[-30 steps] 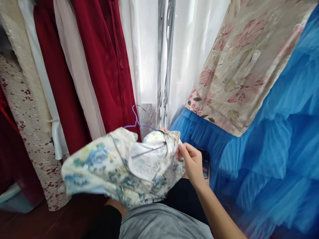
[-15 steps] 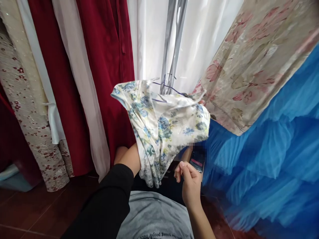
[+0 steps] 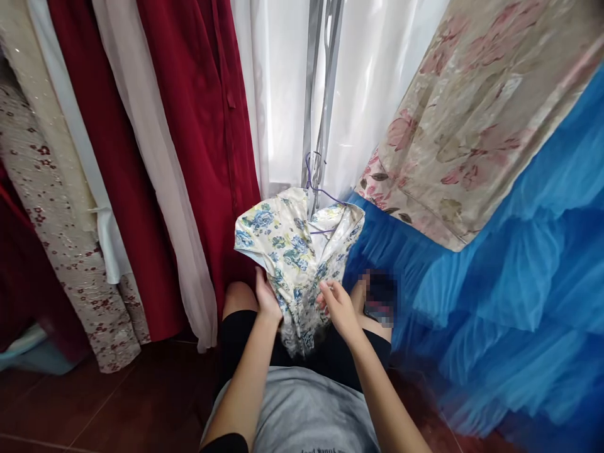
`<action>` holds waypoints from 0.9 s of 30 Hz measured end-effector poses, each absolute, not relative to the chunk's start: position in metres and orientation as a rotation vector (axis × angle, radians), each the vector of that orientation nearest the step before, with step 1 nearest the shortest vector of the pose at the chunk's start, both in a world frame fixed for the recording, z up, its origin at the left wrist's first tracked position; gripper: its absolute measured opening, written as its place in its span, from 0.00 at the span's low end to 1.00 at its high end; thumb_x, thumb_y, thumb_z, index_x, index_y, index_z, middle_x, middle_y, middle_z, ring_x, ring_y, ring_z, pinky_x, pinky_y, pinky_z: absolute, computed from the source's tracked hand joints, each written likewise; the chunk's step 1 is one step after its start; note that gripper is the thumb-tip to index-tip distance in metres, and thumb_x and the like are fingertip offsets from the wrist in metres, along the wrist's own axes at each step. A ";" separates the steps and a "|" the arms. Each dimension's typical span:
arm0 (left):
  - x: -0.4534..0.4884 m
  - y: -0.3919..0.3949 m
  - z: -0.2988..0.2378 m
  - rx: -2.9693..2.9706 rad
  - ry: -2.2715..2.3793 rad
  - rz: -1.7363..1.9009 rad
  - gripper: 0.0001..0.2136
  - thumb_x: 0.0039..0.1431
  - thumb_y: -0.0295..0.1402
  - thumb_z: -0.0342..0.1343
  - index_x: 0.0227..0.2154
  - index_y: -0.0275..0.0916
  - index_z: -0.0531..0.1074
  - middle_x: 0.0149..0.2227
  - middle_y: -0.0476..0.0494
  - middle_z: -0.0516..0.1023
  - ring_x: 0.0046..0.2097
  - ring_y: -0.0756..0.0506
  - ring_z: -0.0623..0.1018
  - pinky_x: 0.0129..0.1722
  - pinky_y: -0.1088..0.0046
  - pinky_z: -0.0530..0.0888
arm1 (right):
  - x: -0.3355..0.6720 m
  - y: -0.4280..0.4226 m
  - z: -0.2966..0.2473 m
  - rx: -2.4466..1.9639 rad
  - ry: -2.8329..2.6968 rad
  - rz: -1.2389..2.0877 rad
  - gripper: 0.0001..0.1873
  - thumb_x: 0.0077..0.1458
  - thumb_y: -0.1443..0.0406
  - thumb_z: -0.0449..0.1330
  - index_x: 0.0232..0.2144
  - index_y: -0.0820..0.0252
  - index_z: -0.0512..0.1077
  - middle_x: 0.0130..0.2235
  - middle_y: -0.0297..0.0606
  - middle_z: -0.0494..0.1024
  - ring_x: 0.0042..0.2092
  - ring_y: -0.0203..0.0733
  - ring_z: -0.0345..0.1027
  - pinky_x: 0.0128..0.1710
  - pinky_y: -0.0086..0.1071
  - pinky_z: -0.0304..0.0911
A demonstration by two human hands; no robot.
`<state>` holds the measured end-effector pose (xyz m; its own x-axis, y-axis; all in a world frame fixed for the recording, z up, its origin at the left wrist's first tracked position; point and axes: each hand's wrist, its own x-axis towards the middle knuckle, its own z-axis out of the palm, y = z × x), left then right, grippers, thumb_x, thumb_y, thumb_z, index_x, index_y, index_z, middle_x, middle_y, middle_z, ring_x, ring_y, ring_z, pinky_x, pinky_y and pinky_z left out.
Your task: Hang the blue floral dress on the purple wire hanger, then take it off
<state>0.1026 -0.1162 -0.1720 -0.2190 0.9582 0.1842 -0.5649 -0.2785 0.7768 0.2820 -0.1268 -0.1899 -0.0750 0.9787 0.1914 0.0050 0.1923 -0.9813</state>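
A small white dress with blue flowers hangs on a thin purple wire hanger just above my knees. The hanger's hook is by the grey metal pole. My left hand grips the dress's left side from below. On the right side my right hand pinches the fabric with closed fingers. The lower part of the dress drops between my two hands onto my lap.
Dark red, white and sequinned garments hang at the left. A white curtain is behind the pole. A floral beige dress and a blue tulle skirt crowd the right. A blurred phone lies on my right thigh.
The flowered dress has come down from chest height to just above my knees. My left hand moved from under it to its left side, and my right hand rose and took hold of it.
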 end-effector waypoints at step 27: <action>0.150 -0.124 -0.189 1.717 1.079 1.589 0.04 0.61 0.31 0.56 0.39 0.41 0.70 0.38 0.43 0.79 0.41 0.45 0.80 0.43 0.70 0.77 | 0.270 -0.125 -0.166 -0.859 -1.150 1.362 0.16 0.47 0.56 0.68 0.20 0.62 0.72 0.20 0.35 0.75 0.15 0.28 0.52 0.15 0.26 0.40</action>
